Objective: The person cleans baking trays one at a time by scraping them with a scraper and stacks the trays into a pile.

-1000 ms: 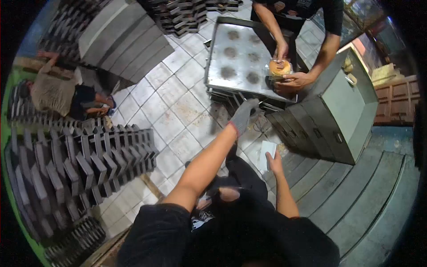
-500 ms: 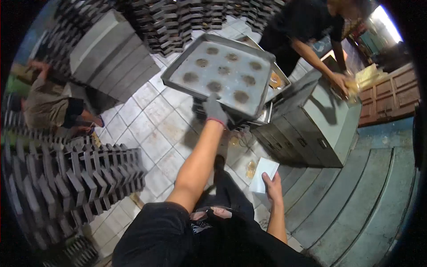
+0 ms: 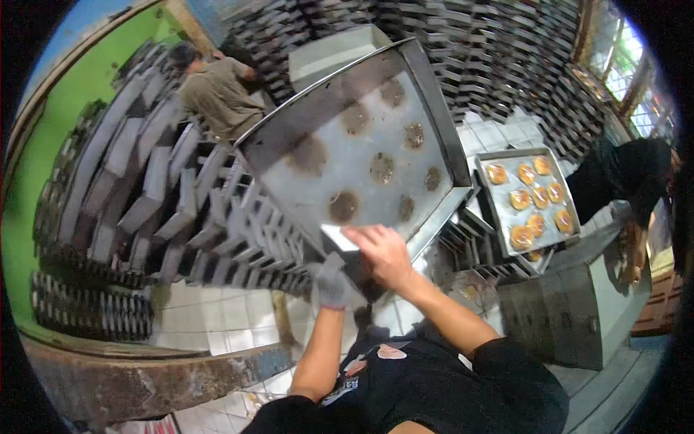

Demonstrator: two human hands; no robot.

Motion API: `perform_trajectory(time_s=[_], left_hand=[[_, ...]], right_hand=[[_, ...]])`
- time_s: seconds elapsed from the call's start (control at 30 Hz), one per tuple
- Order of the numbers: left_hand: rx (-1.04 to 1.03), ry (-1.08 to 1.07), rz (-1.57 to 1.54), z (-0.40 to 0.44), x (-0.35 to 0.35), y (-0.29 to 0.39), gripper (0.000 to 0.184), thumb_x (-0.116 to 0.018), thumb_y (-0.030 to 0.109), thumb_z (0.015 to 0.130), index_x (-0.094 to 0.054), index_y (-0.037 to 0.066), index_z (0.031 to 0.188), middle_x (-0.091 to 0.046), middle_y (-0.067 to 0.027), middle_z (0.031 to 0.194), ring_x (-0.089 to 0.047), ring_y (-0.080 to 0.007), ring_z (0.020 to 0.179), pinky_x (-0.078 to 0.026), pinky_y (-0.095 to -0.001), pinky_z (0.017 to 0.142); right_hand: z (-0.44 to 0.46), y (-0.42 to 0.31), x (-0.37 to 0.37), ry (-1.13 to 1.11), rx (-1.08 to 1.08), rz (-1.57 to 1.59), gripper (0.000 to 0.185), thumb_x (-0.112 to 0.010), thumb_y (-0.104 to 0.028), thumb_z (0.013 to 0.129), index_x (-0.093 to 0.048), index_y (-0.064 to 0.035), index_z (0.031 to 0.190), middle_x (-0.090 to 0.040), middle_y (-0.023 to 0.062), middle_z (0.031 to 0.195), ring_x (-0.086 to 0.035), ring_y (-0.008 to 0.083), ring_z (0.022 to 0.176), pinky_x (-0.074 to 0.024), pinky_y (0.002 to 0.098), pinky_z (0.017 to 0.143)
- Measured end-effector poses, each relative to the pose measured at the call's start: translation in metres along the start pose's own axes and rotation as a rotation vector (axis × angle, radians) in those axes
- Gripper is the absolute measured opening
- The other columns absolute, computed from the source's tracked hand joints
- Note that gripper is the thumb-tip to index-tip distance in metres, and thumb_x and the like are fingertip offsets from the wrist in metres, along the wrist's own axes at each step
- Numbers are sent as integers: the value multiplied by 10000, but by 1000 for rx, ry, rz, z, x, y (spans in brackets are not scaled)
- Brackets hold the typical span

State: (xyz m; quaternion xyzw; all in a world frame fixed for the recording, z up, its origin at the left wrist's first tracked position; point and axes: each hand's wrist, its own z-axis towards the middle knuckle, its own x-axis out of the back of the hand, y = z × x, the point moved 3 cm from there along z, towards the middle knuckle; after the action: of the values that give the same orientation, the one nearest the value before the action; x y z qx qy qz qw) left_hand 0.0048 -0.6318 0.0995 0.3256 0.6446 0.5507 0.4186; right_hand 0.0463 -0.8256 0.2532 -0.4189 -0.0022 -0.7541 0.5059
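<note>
A large metal baking tray with dark round residue marks is held up before me, tilted. My left hand, in a grey glove, is closed on its near edge. My right hand is bare and closed on a flat white rectangular piece, whose material I cannot make out. That piece is over the tray's near corner, close to my left hand. Whether it touches the tray surface I cannot tell. To the right, another tray holds several round golden pieces on top of a stack.
Stacked trays line the back, and more stacks stand at left. One person in a brown shirt is at the left rear; another in black is at right, by a stack of grey metal boxes.
My view has swung left. The held tray is now closer and steeply tilted. My right hand has come up from low at the right, with the white piece, to the tray's near corner.
</note>
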Motion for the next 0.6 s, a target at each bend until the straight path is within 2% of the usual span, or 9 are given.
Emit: perform_trajectory(time_s=[0.07, 0.17, 0.23, 0.3, 0.37, 0.43, 0.47, 0.57, 0.6], left_hand=[[-67, -20, 267, -16, 62, 36, 350, -582, 85, 871, -644, -19, 1200, -646, -66, 1064, -616, -173, 1014, -535, -377, 896], [42, 127, -18, -42, 108, 90, 428, -606, -8, 748, -667, -13, 1172, -643, -65, 1018, -624, -182, 986, -542, -397, 895], [-87, 293, -309, -54, 87, 154, 206, -595, 6, 728, -628, 36, 930, -601, -47, 859, -583, -174, 815, -510, -361, 816], [-131, 483, -473, -59, 73, 203, 43, -570, 41, 738, -570, 78, 759, -568, -37, 745, -542, -167, 678, -476, -324, 761], [-324, 449, -387, -51, 134, 175, 44, -575, 69, 737, -580, 66, 693, -584, -40, 715, -561, -185, 681, -480, -328, 758], [-417, 425, -346, -48, 188, 140, 80, -578, 83, 737, -586, 61, 660, -592, -41, 700, -570, -194, 682, -482, -331, 756], [-446, 420, -228, -52, 213, 121, 87, -583, 91, 724, -577, 67, 641, -578, -38, 671, -572, -193, 678, -477, -329, 746], [-438, 349, -201, -49, 201, 142, 160, -601, 112, 693, -651, 50, 832, -601, -55, 681, -603, -195, 723, -495, -352, 802], [-405, 255, -224, -44, 206, 136, 545, -574, 33, 670, -485, 111, 1202, -507, -95, 1104, -521, -283, 1055, -435, -464, 982]], right_hand=[[29, 25, -27, 246, 14, 11, 477, -605, 18, 775, -666, -75, 1238, -703, 136, 1100, -672, 329, 960, -552, 444, 818], [89, 32, -24, 325, -269, -12, 446, -602, 50, 760, -691, -54, 1184, -725, 165, 1088, -688, 373, 953, -566, 447, 832], [83, -9, -71, 308, 93, 54, 421, -592, 31, 795, -691, -66, 1193, -714, 183, 1091, -684, 376, 967, -556, 470, 852], [81, -43, -87, 74, 119, 20, 425, -586, 6, 804, -691, -72, 1209, -710, 193, 1083, -684, 373, 962, -549, 493, 884], [101, -13, -88, 287, 73, 6, 405, -585, -4, 841, -696, -79, 1223, -717, 207, 1098, -697, 379, 1006, -557, 483, 896], [138, 29, -54, 401, -366, 109, 423, -557, 87, 782, -706, -55, 1152, -721, 168, 1057, -699, 366, 934, -588, 459, 829], [139, 33, -58, 413, -345, 118, 423, -556, 85, 775, -706, -54, 1146, -721, 162, 1045, -697, 365, 933, -586, 462, 832], [121, -9, -82, 430, 34, 152, 429, -589, 47, 771, -697, -65, 1171, -723, 164, 1050, -701, 355, 964, -580, 460, 866], [107, -39, -89, 212, 65, 114, 446, -618, 21, 773, -690, -81, 1200, -721, 175, 1088, -702, 350, 1007, -576, 449, 897]])
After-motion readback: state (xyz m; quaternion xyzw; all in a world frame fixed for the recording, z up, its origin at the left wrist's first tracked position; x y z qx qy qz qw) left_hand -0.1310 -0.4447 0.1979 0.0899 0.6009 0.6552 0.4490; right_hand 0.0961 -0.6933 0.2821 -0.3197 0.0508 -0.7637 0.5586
